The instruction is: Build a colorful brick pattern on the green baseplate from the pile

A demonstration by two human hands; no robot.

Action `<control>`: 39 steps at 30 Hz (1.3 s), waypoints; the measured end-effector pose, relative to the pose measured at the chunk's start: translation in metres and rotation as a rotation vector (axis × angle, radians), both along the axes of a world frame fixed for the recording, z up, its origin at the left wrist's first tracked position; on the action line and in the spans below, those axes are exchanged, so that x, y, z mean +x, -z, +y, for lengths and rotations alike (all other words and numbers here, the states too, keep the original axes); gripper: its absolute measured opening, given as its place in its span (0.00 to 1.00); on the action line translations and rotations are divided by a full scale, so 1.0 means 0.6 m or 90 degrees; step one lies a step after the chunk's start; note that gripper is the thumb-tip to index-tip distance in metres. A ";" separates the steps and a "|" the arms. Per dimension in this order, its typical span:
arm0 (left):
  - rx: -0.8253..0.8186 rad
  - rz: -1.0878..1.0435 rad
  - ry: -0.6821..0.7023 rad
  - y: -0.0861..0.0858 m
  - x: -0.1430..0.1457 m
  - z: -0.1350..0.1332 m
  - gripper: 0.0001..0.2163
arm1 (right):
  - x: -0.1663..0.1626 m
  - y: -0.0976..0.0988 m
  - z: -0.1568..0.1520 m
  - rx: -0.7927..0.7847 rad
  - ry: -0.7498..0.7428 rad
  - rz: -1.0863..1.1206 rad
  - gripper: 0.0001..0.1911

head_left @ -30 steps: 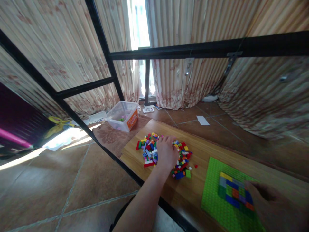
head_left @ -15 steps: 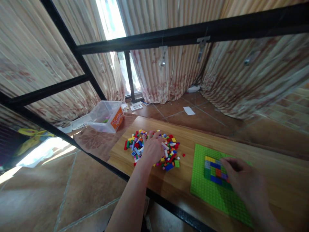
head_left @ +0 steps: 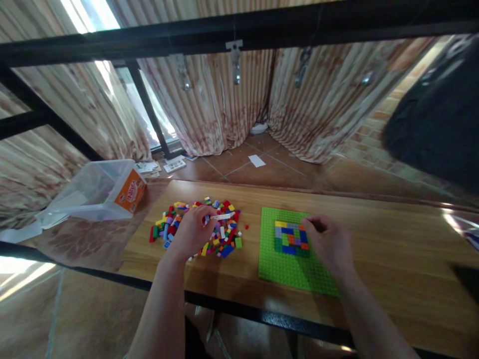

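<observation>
A pile of small coloured bricks lies on the wooden table. My left hand rests on the pile and pinches a long white brick between thumb and fingers. To the right lies a green baseplate with a square of coloured bricks pressed onto it. My right hand sits on the baseplate's right side, fingers curled against the edge of that square; what they hold, if anything, is hidden.
A clear plastic box with an orange label stands on a brown cloth at the left. Black metal bars cross overhead. Curtains hang behind, and papers lie on the tiled floor. A dark shape is at the upper right.
The view has swung right and down, so the table now sits centred. My left hand has lifted a long white brick from the pile. My right hand stays at the brick square.
</observation>
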State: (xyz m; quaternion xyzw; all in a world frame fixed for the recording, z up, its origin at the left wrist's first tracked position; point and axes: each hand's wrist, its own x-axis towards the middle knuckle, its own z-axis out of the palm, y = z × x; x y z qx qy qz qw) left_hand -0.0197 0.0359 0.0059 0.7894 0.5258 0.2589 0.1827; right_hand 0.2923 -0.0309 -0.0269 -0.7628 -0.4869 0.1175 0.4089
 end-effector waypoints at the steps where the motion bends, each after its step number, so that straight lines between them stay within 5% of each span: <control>1: -0.027 -0.042 0.028 -0.003 0.005 -0.002 0.06 | 0.002 -0.002 -0.001 0.008 0.004 0.006 0.16; 10: -0.160 -0.151 0.171 0.004 0.087 -0.026 0.08 | 0.009 -0.010 -0.011 0.031 -0.025 0.055 0.15; 22: -0.141 -0.067 -0.008 -0.004 -0.007 -0.006 0.11 | -0.044 -0.007 -0.015 0.004 -0.101 0.051 0.15; 31: -0.089 0.031 -0.051 -0.004 -0.008 -0.010 0.13 | -0.157 0.027 -0.019 0.038 -0.394 -0.042 0.10; 39: -0.071 0.073 -0.089 -0.012 -0.015 -0.012 0.16 | -0.183 0.041 -0.010 0.011 -0.462 -0.125 0.14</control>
